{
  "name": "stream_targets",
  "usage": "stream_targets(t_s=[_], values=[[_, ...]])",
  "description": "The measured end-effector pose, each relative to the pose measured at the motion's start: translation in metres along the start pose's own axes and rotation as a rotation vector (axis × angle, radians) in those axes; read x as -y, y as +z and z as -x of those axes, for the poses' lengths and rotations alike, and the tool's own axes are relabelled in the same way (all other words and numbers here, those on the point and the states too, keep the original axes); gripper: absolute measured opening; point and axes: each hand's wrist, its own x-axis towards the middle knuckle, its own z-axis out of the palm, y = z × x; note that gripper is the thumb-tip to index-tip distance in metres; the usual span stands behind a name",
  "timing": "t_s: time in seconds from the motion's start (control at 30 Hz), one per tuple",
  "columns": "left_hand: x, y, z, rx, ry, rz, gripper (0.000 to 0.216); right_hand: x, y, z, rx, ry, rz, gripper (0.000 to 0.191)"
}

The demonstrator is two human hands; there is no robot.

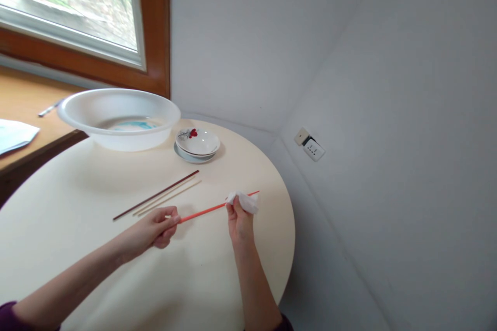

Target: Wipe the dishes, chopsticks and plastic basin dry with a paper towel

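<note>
My left hand (pixel 166 226) is closed round the near end of a red chopstick (pixel 204 212), which points away to the right above the table. Pinched in my right hand (pixel 240 222) is a crumpled white tissue (pixel 247 202), folded over the chopstick near its far end. The red tip shows beyond the tissue. Behind my left hand, a dark brown chopstick (pixel 155 195) lies on the table beside two pale wooden chopsticks (pixel 171 197), roughly parallel to each other.
A round cream table (pixel 209 279) carries a large translucent basin (pixel 120 137) at the back left and a small stack of dishes, the top one a flowered bowl (pixel 204 142). A wooden desk (pixel 23 88) adjoins at left, with a pen (pixel 50 108) and paper (pixel 15 134). White walls border the right.
</note>
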Motion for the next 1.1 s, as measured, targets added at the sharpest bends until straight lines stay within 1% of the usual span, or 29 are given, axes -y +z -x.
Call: stream_targets(t_s=[0.1,0.2,0.3,0.4,0.47,0.5,0.57,0.67,0.73,0.8,0.83,0.9,0.93,0.97,1.03,1.1], values=[[-0.002,-0.009,0.01,0.008,-0.092,0.112,0.049,0.005,-0.004,-0.005,-0.024,-0.041,0.008,0.037],[-0.007,-0.018,0.018,-0.031,-0.102,0.112,0.048,0.006,-0.007,-0.008,-0.036,-0.087,0.03,0.036],[-0.016,-0.031,0.025,-0.09,-0.046,0.031,0.045,0.002,-0.005,-0.006,-0.044,-0.074,0.057,0.038],[-0.032,-0.044,0.031,-0.16,0.032,-0.076,0.042,-0.002,0.002,0.001,-0.03,-0.023,0.06,0.041],[-0.044,-0.051,0.035,-0.2,0.072,-0.136,0.039,-0.002,0.008,0.007,0.001,0.002,0.076,0.04],[-0.05,-0.054,0.037,-0.224,0.092,-0.161,0.038,-0.001,0.01,0.01,0.029,0.007,0.107,0.037],[-0.06,-0.06,0.04,-0.277,0.128,-0.202,0.038,0.003,0.014,0.016,0.133,-0.003,0.223,0.03],[-0.074,-0.068,0.044,-0.365,0.185,-0.231,0.038,0.007,0.017,0.024,0.372,-0.041,0.428,0.021],[-0.082,-0.07,0.045,-0.433,0.245,-0.193,0.036,0.006,0.018,0.029,0.515,-0.059,0.515,0.018],[-0.088,-0.066,0.044,-0.483,0.322,-0.098,0.031,0.002,0.018,0.033,0.607,-0.063,0.568,0.02],[-0.089,-0.061,0.042,-0.493,0.361,-0.041,0.027,-0.001,0.018,0.034,0.632,-0.06,0.586,0.022],[-0.087,-0.047,0.036,-0.46,0.399,0.032,0.021,-0.007,0.017,0.036,0.648,-0.048,0.615,0.022],[-0.082,-0.038,0.031,-0.446,0.395,0.043,0.021,-0.009,0.017,0.037,0.647,-0.039,0.628,0.022],[-0.075,-0.028,0.025,-0.414,0.361,0.019,0.023,-0.012,0.017,0.038,0.646,-0.028,0.641,0.02],[-0.056,-0.008,0.011,-0.34,0.312,-0.114,0.028,-0.015,0.017,0.04,0.651,-0.003,0.654,0.017],[-0.036,0.008,-0.002,-0.273,0.302,-0.237,0.031,-0.015,0.017,0.043,0.669,0.007,0.662,0.016]])
